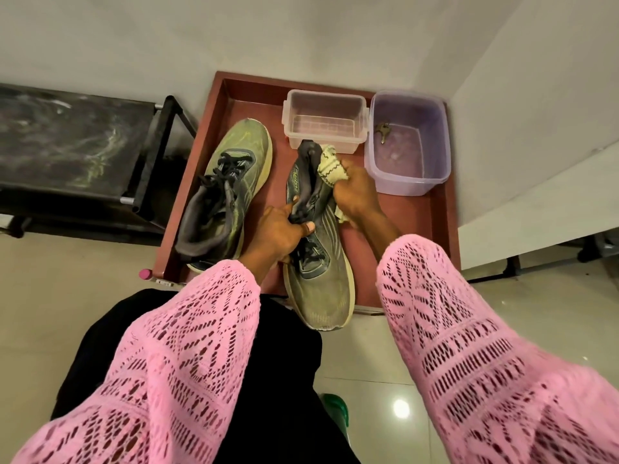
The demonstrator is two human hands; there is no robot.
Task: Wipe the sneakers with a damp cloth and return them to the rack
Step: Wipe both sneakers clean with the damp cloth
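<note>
Two olive-green sneakers lie on a red-brown tray (435,209). The left sneaker (231,182) rests on its own, toe pointing away. The right sneaker (318,269) points toe toward me; my left hand (278,229) grips its collar and tongue. My right hand (355,192) holds a cream cloth (330,167) with a dark zigzag pattern, pressed against the sneaker's heel side. Both arms wear pink knit sleeves.
A clear plastic box (323,118) and a purple tub (407,142) holding water and a key stand at the tray's far edge. A black shoe rack (83,145) stands to the left. White walls enclose the corner; the floor is glossy tile.
</note>
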